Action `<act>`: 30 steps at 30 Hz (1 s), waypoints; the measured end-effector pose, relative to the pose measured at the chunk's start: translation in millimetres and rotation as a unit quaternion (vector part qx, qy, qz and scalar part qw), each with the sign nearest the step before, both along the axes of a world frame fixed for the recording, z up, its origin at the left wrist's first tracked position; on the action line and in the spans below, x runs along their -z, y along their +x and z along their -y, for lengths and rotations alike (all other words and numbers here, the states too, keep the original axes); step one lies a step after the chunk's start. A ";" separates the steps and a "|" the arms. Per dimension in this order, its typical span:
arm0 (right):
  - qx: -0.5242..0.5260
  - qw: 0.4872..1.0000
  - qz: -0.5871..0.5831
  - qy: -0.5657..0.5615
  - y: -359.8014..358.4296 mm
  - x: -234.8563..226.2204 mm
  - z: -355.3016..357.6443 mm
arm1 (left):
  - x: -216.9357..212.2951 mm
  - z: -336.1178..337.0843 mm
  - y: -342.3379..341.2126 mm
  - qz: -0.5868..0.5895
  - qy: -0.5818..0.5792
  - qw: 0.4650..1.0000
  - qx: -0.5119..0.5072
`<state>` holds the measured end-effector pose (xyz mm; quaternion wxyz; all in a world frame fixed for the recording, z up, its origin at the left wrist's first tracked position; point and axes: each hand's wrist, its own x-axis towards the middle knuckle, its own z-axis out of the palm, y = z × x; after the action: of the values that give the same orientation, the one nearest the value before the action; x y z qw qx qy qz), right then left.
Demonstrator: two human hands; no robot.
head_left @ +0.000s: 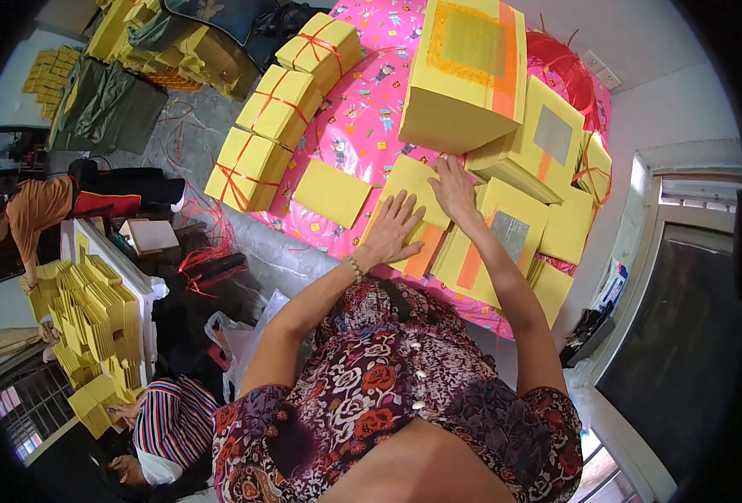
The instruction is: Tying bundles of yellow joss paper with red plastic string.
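Note:
My left hand (394,228) lies with its fingers spread on a yellow folded paper sheet (406,180) on the pink table covering. At the right edge of this sheet rests my right hand (455,194), its fingers reaching forward over the paper and slightly apart. Another flat yellow sheet (332,194) lies to the left of my hands. Close by on the right is a stack of yellow paper with an orange stripe and a silver patch (511,235), partly hidden by my right forearm.
A tall yellow paper stack (463,71) stands behind my hands. Bundles tied with red string (249,168) line the table's left side. Red string (565,75) is heaped at the back right. At left, two people work beside yellow folded paper (102,314). A dark door (673,318) is at right.

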<state>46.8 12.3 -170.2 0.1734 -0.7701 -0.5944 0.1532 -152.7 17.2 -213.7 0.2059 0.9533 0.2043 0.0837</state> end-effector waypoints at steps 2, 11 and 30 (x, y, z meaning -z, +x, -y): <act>0.005 0.997 -0.016 -0.070 -10.1 -14.5 8.9 | 3.9 0.1 -3.6 0.006 -0.001 1.000 -0.006; -0.150 0.978 -0.035 -0.138 -18.7 25.2 51.4 | 9.4 1.2 -4.3 -0.008 -0.016 1.000 -0.014; -0.161 0.974 -0.043 -0.150 -18.7 33.6 47.4 | 27.9 -22.1 -47.8 0.077 -0.008 0.997 0.005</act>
<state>28.2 -35.1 -203.7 0.0544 -0.6740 -0.6730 0.2997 -200.5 39.4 -241.6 0.2290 0.9434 0.1839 0.1540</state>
